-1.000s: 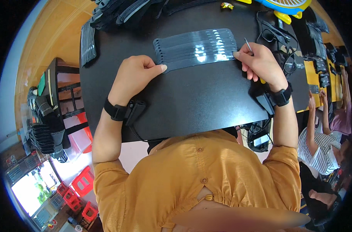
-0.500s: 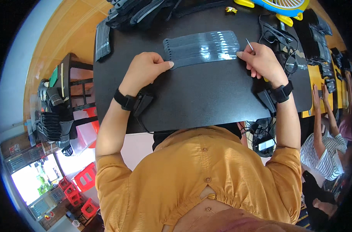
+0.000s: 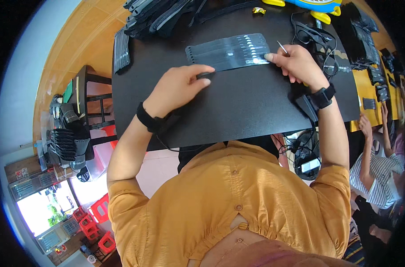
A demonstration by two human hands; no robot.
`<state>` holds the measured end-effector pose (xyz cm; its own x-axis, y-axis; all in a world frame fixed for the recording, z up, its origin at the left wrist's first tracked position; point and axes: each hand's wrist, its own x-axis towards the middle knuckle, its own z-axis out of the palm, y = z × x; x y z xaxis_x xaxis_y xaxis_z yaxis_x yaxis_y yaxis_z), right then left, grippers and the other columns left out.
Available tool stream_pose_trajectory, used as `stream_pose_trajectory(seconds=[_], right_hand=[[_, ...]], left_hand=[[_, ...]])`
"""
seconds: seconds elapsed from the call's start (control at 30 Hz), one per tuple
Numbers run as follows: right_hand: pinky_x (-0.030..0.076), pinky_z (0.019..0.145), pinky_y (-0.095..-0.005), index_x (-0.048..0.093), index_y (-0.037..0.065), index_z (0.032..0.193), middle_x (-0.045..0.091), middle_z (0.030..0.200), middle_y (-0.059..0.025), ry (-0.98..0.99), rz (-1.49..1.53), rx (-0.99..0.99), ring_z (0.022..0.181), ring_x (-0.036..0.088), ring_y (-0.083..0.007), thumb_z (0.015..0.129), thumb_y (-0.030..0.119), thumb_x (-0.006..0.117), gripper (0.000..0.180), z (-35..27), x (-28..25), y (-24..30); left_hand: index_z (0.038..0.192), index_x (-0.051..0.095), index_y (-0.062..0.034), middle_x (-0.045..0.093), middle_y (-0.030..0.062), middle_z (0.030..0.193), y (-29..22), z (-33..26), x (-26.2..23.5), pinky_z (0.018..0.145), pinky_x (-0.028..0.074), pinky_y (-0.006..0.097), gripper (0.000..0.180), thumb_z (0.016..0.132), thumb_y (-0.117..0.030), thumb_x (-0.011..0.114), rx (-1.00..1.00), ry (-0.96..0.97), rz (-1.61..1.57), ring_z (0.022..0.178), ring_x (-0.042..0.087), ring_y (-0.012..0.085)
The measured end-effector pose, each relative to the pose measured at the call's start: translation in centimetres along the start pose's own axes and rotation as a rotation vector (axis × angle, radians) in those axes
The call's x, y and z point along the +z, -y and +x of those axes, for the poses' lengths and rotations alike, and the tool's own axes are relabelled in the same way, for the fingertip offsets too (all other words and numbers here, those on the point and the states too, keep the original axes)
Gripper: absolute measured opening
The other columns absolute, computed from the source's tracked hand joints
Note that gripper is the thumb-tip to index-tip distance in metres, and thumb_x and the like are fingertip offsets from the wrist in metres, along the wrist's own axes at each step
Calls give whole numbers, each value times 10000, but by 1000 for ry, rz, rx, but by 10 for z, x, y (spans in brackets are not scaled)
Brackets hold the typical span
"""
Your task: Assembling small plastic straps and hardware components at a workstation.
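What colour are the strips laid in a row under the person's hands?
Black and glossy: the strips lie on the equally black table, seen in the head view.

black table [image 3: 238, 111], matte top, edges bowed by the lens. on it: fanned row of flat black straps [image 3: 229, 51] near the far middle, overlapping side by side. heap of black straps [image 3: 162, 15] at far left corner, small ribbed black stack [image 3: 121, 49] just left of it by the table edge. tangle of black cords [image 3: 316, 38] far right. another black pile [image 3: 360, 33] at the right corner. yellow and blue object [image 3: 309, 4] on the far edge, small yellow bit [image 3: 258, 10] beside it.
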<state>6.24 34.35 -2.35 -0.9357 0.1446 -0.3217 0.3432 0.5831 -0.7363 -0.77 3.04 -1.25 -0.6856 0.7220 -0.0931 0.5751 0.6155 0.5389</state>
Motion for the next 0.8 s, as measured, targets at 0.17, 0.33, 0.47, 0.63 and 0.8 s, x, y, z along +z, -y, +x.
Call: stream_pose_trajectory(seconds=[0.17,0.33,0.47,0.63,0.8], right_hand=[[448,454,-221,679,55,864,576,598,-11,-148,-203,-17,470,550,-92,927,387,667,338,-2,5,3],[440,460,-215,677,51,915,564,605,-9,-225,-94,-2,466,518,-92,944,400,643,353,3,-4,-6],[438,457,-213,676,55,914,569,611,-9,-227,-89,-39,463,511,-86,944,410,643,358,9,-3,-10],[431,436,-207,675,63,900,567,588,8,-222,-41,-8,445,510,-69,945,421,639,362,16,-2,-12],[404,400,-190,668,66,874,561,571,20,-215,43,8,419,503,-60,939,426,646,367,19,-7,-15]], left_hand=[[1087,705,-53,666,76,774,-2,10,-8,637,478,280,260,926,-253,660,-54,-77,-12,659,599,157],[1056,705,-49,676,98,883,-29,37,3,741,510,317,277,906,-279,677,143,-88,164,823,651,223],[1098,678,-14,667,150,1008,5,91,9,802,522,338,388,899,-346,679,390,-297,350,935,652,262],[1102,682,-13,680,138,935,-10,146,8,758,527,342,496,942,-474,595,159,24,216,863,664,239],[989,696,-15,650,95,753,-35,173,7,635,501,346,572,895,-574,616,-2,162,337,694,633,214]])
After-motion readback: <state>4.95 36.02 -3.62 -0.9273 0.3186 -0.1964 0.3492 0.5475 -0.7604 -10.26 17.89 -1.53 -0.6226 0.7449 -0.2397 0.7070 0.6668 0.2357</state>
